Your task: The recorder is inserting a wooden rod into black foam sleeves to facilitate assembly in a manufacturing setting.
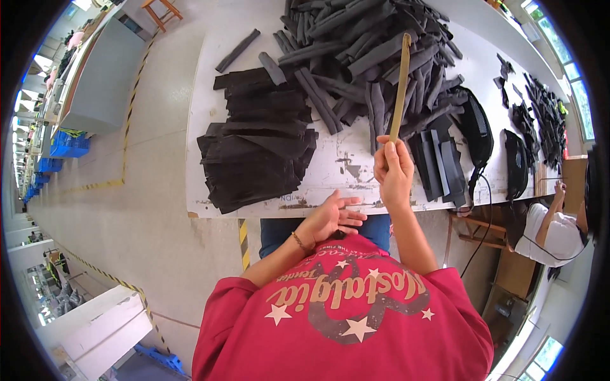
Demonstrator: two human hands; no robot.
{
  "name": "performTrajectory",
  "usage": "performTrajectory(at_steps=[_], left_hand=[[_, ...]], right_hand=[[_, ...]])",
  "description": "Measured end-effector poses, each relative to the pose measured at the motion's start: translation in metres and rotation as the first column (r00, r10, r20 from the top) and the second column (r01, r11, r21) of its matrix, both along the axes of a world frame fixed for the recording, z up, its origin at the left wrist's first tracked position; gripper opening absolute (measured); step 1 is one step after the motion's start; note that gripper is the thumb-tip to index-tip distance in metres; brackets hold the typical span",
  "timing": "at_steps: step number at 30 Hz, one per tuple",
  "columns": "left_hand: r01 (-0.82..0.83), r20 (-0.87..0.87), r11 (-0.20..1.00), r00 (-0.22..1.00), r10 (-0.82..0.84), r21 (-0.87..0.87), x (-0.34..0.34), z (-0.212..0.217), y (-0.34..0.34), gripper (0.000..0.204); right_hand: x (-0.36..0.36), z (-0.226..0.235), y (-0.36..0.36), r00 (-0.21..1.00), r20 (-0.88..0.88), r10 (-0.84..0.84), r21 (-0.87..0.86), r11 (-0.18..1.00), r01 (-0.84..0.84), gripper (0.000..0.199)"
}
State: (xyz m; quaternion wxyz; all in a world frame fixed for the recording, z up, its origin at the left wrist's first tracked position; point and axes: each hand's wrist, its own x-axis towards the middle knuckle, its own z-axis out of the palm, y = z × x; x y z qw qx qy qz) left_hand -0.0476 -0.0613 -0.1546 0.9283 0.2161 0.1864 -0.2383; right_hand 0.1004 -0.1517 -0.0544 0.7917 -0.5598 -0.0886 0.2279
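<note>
My right hand (395,171) is closed around the lower end of a long, thin, yellowish-brown stick (401,89), possibly bamboo or wood, which points up and away over the table. My left hand (332,217) is open at the front edge, palm partly turned up, its fingers spread with nothing in them. Beyond the stick lies a large heap of dark grey fabric tubes or rolled strips (362,47). Left of my hands are stacks of flat black fabric pieces (254,162). Flat dark pieces (437,165) lie just right of my right hand.
The white worktable (210,82) has worn, peeling patches. Curved black mesh parts (481,130) and a cord sit to the right, with more black strips (543,114) farther along. Another person (551,235) is at the right. A wooden stool (162,13) stands far left.
</note>
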Motion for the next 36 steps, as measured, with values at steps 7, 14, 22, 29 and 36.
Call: performTrajectory(at_steps=[7,14,22,29,36], left_hand=[[-0.079,0.042,0.997,0.996,0.078,0.026,-0.011,-0.008,0.003,0.055],[-0.140,0.012,0.990,0.990,0.140,-0.010,-0.014,-0.002,0.001,0.055],[-0.204,0.035,0.978,0.979,0.203,0.045,-0.014,-0.001,-0.002,0.055],[-0.179,0.206,0.960,0.969,0.134,0.215,-0.004,0.060,0.023,0.045],[-0.612,0.207,0.790,0.778,0.593,0.038,0.015,0.078,0.044,0.038]], right_hand=[[-0.029,-0.023,-0.070,0.799,-0.006,0.601,-0.392,0.734,-0.555,0.009],[-0.066,-0.037,-0.083,0.700,-0.031,0.713,-0.586,0.555,-0.591,0.022],[-0.078,-0.066,-0.067,0.580,0.403,0.708,-0.544,0.695,-0.470,0.021],[-0.039,-0.027,-0.030,0.835,0.001,0.551,-0.532,0.707,-0.466,0.017],[-0.050,0.002,-0.008,0.918,0.258,0.301,-0.378,0.906,-0.191,0.011]])
